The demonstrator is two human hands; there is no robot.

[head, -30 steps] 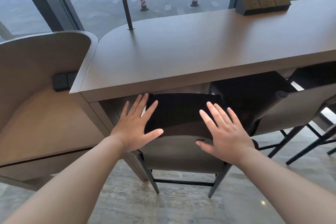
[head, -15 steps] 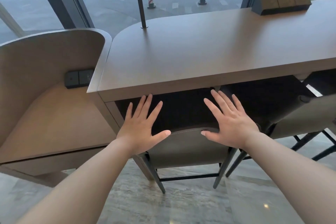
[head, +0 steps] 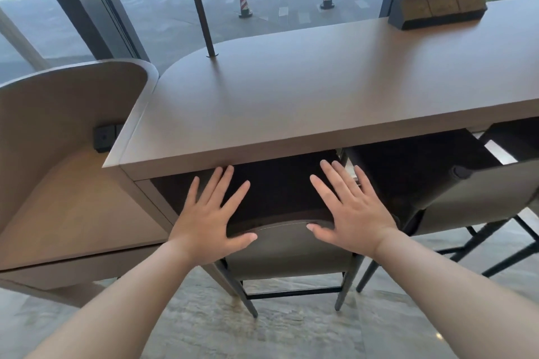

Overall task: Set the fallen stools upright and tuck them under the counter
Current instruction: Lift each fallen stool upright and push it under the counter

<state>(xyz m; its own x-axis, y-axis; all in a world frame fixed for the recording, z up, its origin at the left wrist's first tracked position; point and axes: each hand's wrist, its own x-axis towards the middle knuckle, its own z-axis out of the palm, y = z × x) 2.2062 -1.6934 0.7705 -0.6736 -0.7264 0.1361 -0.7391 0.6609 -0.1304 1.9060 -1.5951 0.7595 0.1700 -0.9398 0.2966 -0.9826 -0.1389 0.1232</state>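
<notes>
1. Two hands reach toward a stool standing upright at a long brown surface (head: pixel 320 96), which runs along a window wall. Items follow from left to right.
2. Far left, a curved booth panel (head: pixel 58 114) adjoins the surface's rounded end. A thin dark pole (head: pixel 201 9) rises from the surface top near that end.
3. Left hand (head: pixel 208 221): flat, fingers spread and straight, gripping nothing. It lies over the left end of the stool's low backrest, fingertips close under the surface edge, likely placed there to push evenly.
4. Centre, the near stool (head: pixel 288 248) stands on its dark legs. Its dark seat is already mostly under the surface; the grey backrest faces the viewer.
5. Right hand (head: pixel 348 213): also flat and released, fingers spread, over the backrest's right end. Paired palms suit a straight push; whether they press firmly cannot be told.
6. Right, a second stool (head: pixel 472 195) stands upright, partly under the surface and angled, probably needing tucking.
7. Far right, a dark box (head: pixel 437 9) sits on the surface.
</notes>
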